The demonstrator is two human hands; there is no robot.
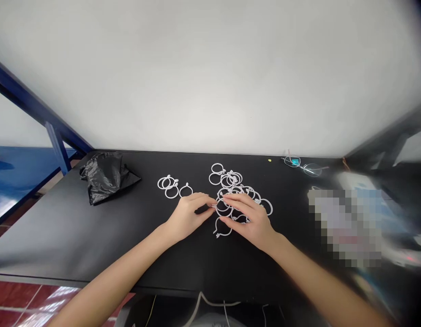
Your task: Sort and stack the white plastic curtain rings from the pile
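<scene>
Between my hands is a white plastic ring with a small clasp (224, 216). My left hand (192, 212) pinches it at the clasp on its left side, thumb and forefinger closed. My right hand (253, 220) has its thumb and fingers around the ring's right side, partly hiding it. Behind and under the right hand lies a loose pile of similar white rings (235, 178). One ring with its ends apart (225, 235) rests just below the right thumb. Beyond the left hand are several more rings (171, 197), a little apart from the pile.
A crumpled black plastic bag (108, 175) lies at the left of the black table (61, 236). Eyeglasses (302, 167) rest at the back right. A blurred, partly pixelated pack (346, 222) is at the right. A blue metal frame (57, 141) stands at the left, and a pale wall behind.
</scene>
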